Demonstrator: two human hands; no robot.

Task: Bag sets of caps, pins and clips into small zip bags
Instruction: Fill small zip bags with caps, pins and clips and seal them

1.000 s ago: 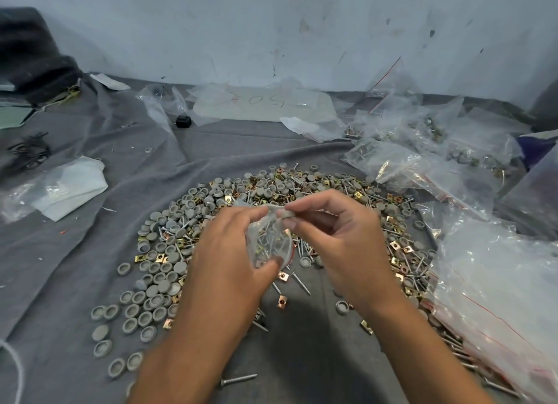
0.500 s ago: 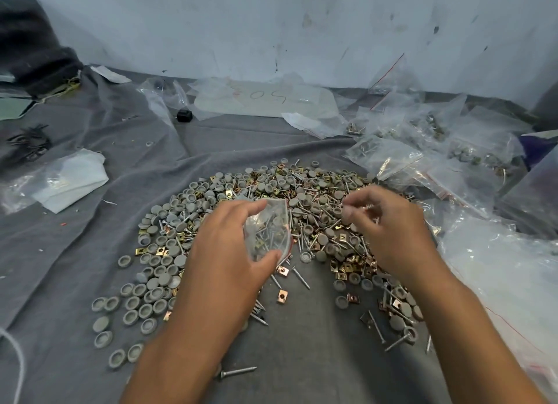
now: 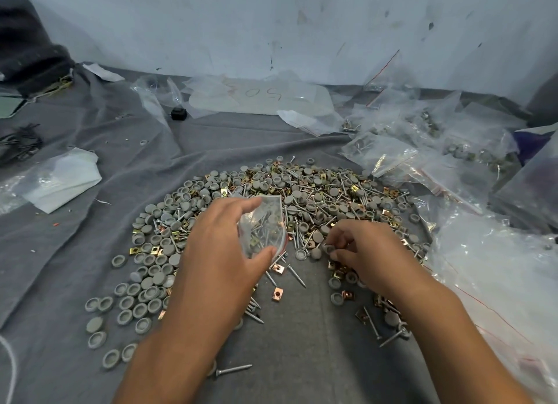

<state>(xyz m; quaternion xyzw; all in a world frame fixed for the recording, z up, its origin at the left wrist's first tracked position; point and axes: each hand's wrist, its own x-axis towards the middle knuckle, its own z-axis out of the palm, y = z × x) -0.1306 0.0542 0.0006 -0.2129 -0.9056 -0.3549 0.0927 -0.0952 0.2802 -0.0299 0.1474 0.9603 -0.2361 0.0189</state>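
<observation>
A wide heap of grey round caps (image 3: 157,286), screw-like pins (image 3: 297,275) and brass clips (image 3: 277,293) lies on the grey cloth (image 3: 75,231). My left hand (image 3: 223,252) holds a small clear zip bag (image 3: 264,225) upright above the heap, thumb at its lower edge, fingers over its top. Several pins show inside the bag. My right hand (image 3: 365,252) rests low on the right side of the heap, its fingertips pinched on a grey cap (image 3: 329,249).
Filled and empty zip bags (image 3: 422,162) pile up at the right and back right. A large clear bag (image 3: 498,283) lies at the right edge. A white folded bag (image 3: 57,181) sits at left. A small black object (image 3: 178,114) lies at the back.
My right hand left the bag's mouth, swung right and came down onto the heap, where it now pinches a cap. My left hand kept hold of the bag.
</observation>
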